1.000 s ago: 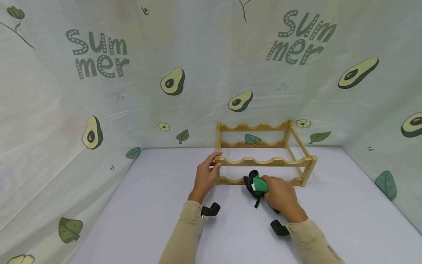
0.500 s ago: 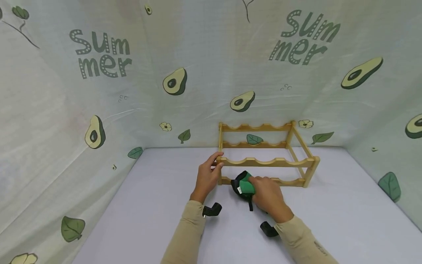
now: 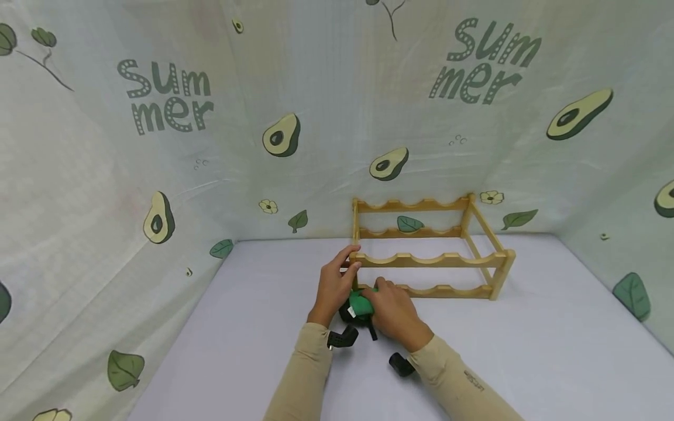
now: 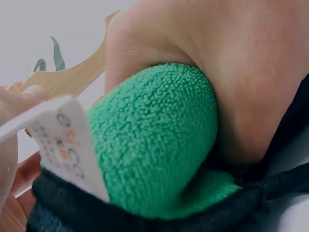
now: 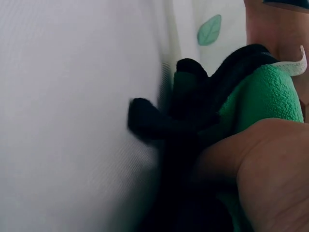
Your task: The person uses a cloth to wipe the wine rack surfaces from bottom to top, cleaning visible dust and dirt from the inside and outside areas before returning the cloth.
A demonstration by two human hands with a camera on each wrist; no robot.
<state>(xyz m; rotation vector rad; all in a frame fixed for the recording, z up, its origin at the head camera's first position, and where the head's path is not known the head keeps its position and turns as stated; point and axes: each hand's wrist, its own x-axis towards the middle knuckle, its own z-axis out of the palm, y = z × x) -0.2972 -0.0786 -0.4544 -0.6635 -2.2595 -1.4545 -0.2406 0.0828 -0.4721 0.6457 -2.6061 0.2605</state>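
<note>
A light wooden rack [image 3: 432,261] with scalloped rails stands toward the back of the table. My left hand [image 3: 332,289] holds its front left corner, thumb and fingers on either side of the post. Bunched in my right hand [image 3: 395,313] is a green terry cloth [image 3: 361,304] with black edging, a dangling black strap and a white tag [image 4: 70,145]. The cloth is close to the lower end of that left post, right beside my left wrist. In the right wrist view, the black edging [image 5: 159,123] of the cloth lies along the white table surface.
The white-covered table [image 3: 253,351] meets a printed fabric backdrop [image 3: 316,117] just behind the rack. Black wrist cameras jut from both sleeves, the left camera [image 3: 343,337] near the cloth and the right camera [image 3: 402,365] low over the table.
My right hand has slid left with the cloth along the rack's lower front rail to its left end. My left hand has stayed on the corner post.
</note>
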